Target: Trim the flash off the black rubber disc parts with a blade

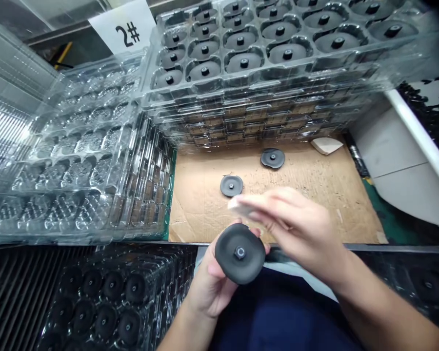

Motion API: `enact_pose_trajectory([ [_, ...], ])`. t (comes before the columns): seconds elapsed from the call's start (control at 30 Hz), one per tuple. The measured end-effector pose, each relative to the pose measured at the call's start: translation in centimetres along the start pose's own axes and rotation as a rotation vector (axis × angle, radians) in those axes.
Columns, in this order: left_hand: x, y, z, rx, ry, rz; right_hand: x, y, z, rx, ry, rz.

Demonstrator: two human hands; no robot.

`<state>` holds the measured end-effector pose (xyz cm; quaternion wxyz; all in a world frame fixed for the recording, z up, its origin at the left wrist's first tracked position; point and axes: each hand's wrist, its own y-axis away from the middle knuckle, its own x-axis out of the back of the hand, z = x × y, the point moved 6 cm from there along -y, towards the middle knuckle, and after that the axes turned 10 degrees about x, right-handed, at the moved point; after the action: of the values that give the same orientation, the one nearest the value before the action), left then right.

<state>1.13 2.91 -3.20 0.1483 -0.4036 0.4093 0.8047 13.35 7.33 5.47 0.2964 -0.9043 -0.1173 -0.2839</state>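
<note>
A green-topped bench runs out in front of the seated person, with tall stacks of clear plastic trays filling its far side and a second clear stack leaning in on the left. Each visible pocket of the top tray on the far stack carries a dark round part with a small central stud. Nearer the lap, on the lower left, a black tray holds more dark discs in rows. A sheet of worn brown cardboard covers the middle of the bench, and a white card sign marked "2#" stands behind the trays at the top left.

Two dark discs sit apart on the cardboard: one flat disc near the centre and another closer to the far stack. A pale pad lies beyond them by the cardboard's far edge.

The left hand is just above the lap, its fingers curled up behind a dark rubbery disc, grasping it face-up with its metal stud showing. The right hand is just above that disc, blurred, its fingers closed on a small white wipe, which is not touching the disc
</note>
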Motion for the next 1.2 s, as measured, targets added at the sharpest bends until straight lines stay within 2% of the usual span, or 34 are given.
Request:
enact_pose_trajectory([
  [0.07, -0.6, 0.1, 0.4, -0.022, 0.039, -0.068, -0.4, 1.7, 2.8, -0.178, 0.111, 0.034],
  [0.1, -0.7, 0.2, 0.6, -0.028, 0.053, -0.090, -1.2, 2.9, 3.9, -0.230, 0.115, 0.002],
  [0.23, -0.6, 0.1, 1.1, -0.044, 0.069, -0.075, -5.4, 7.0, 5.8, -0.253, 0.017, -0.193],
  [0.3, -0.5, 0.0, 1.2, -0.045, 0.059, -0.064, -5.9, 7.7, 5.7, -0.257, 0.000, -0.212],
  [0.37, -0.5, -0.2, 1.1, -0.049, 0.038, -0.044, -5.0, 6.9, 4.9, -0.294, 0.000, -0.177],
  [0.47, -0.4, -0.2, 1.0, -0.098, 0.004, 0.037, -1.9, 3.7, 2.1, -0.329, 0.007, 0.028],
  [0.5, -0.3, -0.1, 1.1, -0.123, -0.008, 0.067, -1.1, 2.5, 0.6, -0.275, 0.001, 0.109],
  [0.53, -0.3, -0.1, 1.1, -0.146, -0.021, 0.091, -0.7, 1.4, -1.0, -0.163, -0.010, 0.149],
  [0.6, -0.2, 0.1, 1.3, -0.185, -0.042, 0.120, -0.8, 0.1, -3.6, 0.040, -0.050, 0.154],
  [0.63, -0.1, 0.2, 1.5, -0.201, -0.048, 0.133, -1.2, 0.0, -4.0, 0.087, -0.075, 0.120],
  [0.67, 0.2, 0.3, 1.7, -0.213, -0.048, 0.153, -1.6, 0.1, -4.0, 0.088, -0.101, 0.070],
  [0.77, 1.2, 0.5, 2.1, -0.245, -0.036, 0.234, -1.8, 1.5, -2.2, -0.037, -0.088, -0.079],
  [0.87, 1.2, 0.4, 2.0, -0.245, -0.023, 0.240, -0.4, 2.2, -1.4, -0.129, 0.021, -0.059],
  [0.97, 0.3, 0.1, 1.5, -0.212, -0.015, 0.174, 0.1, 1.2, -3.1, -0.032, -0.007, 0.020],
  [1.03, 0.1, 0.1, 1.4, -0.207, -0.018, 0.161, -0.4, 0.5, -4.1, 0.061, -0.060, 0.033],
  [1.07, 0.2, 0.1, 1.4, -0.207, -0.018, 0.180, -0.8, 0.3, -4.0, 0.061, -0.082, 0.016],
  [1.2, 1.5, 0.4, 1.7, -0.205, 0.013, 0.262, -2.1, 2.3, -1.1, -0.205, -0.201, -0.116],
])
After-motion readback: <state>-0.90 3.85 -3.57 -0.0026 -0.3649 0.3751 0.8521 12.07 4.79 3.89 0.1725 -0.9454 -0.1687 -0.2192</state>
